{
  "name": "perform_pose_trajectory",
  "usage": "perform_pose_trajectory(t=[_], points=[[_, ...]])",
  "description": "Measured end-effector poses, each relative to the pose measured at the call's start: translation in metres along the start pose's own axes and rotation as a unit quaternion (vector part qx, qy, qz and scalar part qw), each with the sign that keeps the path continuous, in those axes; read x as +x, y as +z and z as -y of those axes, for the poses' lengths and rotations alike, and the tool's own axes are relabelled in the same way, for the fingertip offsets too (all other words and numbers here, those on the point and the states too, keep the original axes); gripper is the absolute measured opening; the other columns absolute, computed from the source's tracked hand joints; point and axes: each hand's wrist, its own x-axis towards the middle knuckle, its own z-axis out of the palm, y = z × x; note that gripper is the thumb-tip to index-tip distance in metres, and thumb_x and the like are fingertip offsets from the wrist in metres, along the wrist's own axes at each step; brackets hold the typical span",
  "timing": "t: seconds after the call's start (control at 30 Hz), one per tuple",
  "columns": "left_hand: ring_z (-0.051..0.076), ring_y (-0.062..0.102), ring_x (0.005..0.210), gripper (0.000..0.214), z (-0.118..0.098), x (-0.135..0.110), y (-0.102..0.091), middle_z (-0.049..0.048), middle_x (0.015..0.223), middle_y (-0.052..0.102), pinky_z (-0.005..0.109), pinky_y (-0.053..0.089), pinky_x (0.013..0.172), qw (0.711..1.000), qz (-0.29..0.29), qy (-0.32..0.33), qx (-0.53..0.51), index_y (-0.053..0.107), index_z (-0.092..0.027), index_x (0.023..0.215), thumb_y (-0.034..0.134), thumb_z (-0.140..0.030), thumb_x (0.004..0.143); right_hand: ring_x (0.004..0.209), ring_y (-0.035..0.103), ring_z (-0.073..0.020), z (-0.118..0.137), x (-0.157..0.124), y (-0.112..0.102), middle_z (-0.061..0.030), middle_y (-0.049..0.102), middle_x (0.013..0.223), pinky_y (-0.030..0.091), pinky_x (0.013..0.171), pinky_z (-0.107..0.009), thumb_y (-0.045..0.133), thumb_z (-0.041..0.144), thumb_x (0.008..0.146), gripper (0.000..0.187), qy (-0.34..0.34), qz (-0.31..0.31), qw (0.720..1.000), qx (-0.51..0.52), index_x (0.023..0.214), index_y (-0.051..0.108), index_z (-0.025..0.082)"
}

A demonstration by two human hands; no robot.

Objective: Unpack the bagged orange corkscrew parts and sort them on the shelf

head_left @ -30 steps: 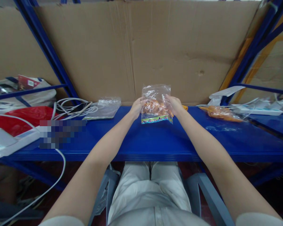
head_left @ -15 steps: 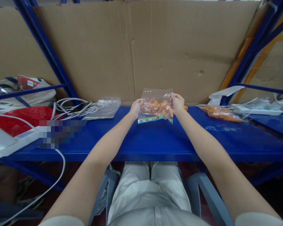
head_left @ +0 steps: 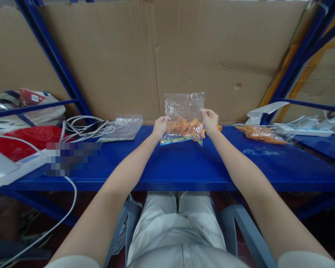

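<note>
Both hands up over the back of the blue shelf (head_left: 184,167), holding a clear bag (head_left: 184,108) between them. L hand (head_left: 159,127) pinches the bag's left edge approx. halfway up, thumb in front, other fingers curled behind; R hand (head_left: 210,122) pinches the right edge a bit higher, same grip. So fingers on both are closed tight on the plastic, not spread. Bag hangs upright, flat side to the camera, stretched wide between the 2 hands, its lower end just above the shelf; can't tell if it touches. Orange pieces (head_left: 184,128) sit bunched in the lower part, level w/ the fingers, top half see-through. A colourful strip (head_left: 178,139) runs along the bottom edge, tilted down a little to the left. Vs 0.5 s ago: the top of the bag now stands higher and smoother against the cardboard (head_left: 114,56) behind, where before it was lower and slack; hands approx. in the same spots. Vs 1 s ago: hands are further apart, bag pulled wider and less crumpled, pieces spread out in a lower row. Rest unchanged: white cables (head_left: 86,126) and a flat empty bag (head_left: 123,128) lie to the left, a 2nd bag of orange bits (head_left: 261,134) lies well off to the right, near a power strip (head_left: 301,130).
</note>
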Motion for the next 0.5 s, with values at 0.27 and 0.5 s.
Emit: perform_pose_trajectory(t=[0.27, 0.5], points=[[0.012, 0.054, 0.05, 0.019, -0.003, -0.003, -0.006, -0.0035, 0.056, 0.055, 0.021, 0.043, 0.053, 0.998, -0.047, -0.038, -0.022, 0.064, -0.019, 0.087, 0.049, -0.025, 0.097, 0.042, 0.043, -0.0095, 0.028, -0.021, 0.004, 0.0057, 0.048, 0.047, 0.036, 0.04, -0.021, 0.073, 0.053, 0.082, 0.039, 0.136, 0.094, 0.986, 0.026, 0.066, 0.06, 0.021], [0.007, 0.031, 0.03, 0.02, -0.018, -0.016, -0.005, -0.0094, 0.046, 0.044, 0.018, 0.02, 0.037, 0.992, -0.053, -0.082, -0.085, 0.056, -0.021, 0.088, 0.042, -0.021, 0.102, 0.036, 0.036, -0.0094, 0.029, -0.029, 0.01, 0.0073, 0.043, 0.039, 0.027, 0.037, -0.021, 0.074, 0.034, 0.083, 0.032, 0.133, 0.088, 0.987, 0.029, 0.058, 0.057, 0.022]])
